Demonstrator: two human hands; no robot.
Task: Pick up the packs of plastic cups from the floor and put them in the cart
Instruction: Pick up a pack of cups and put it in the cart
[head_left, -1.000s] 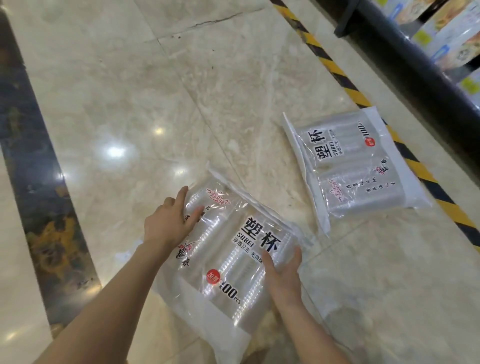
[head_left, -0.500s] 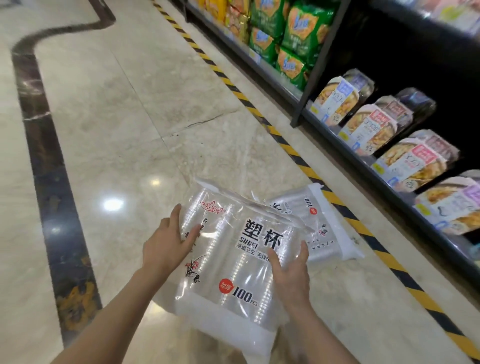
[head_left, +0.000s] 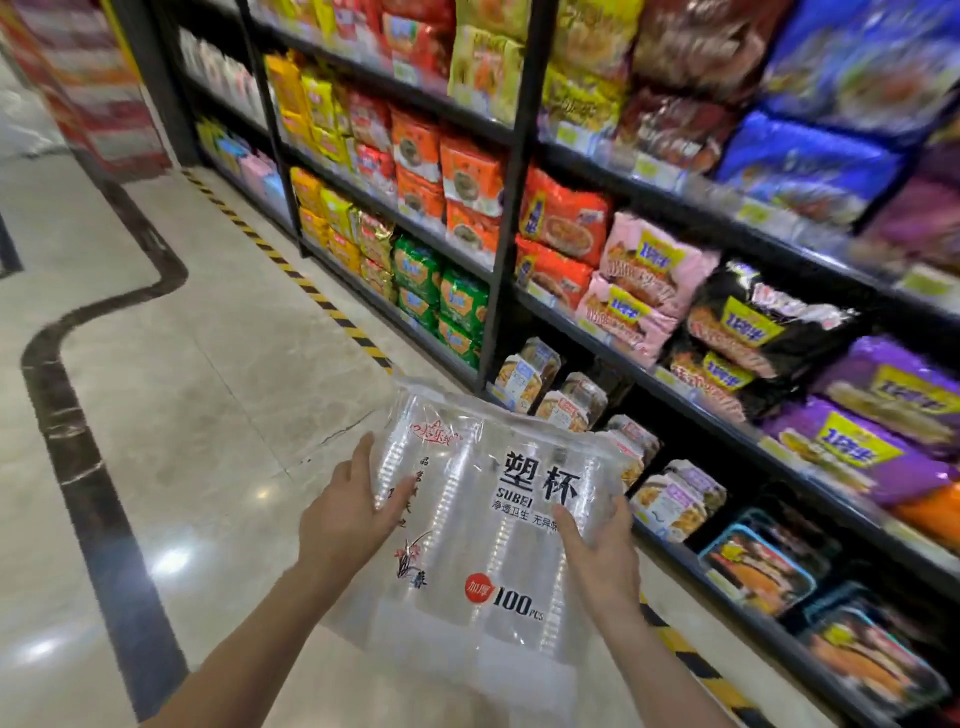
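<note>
pack of plastic cups (head_left: 483, 530) lifted clear of the floor (head_left: 182, 415), clasped at 9 by left hand (head_left: 345, 512), at 3 by right hand (head_left: 597, 551), steadying floppy film; cart unseen.

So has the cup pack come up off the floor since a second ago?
Yes. The pack has risen clear of the marble floor; both hands now hold it level with the lower shelves.

Black shelves (head_left: 498, 291) of snack bags (head_left: 561, 223) flank a marble floor (head_left: 208, 395).
</note>
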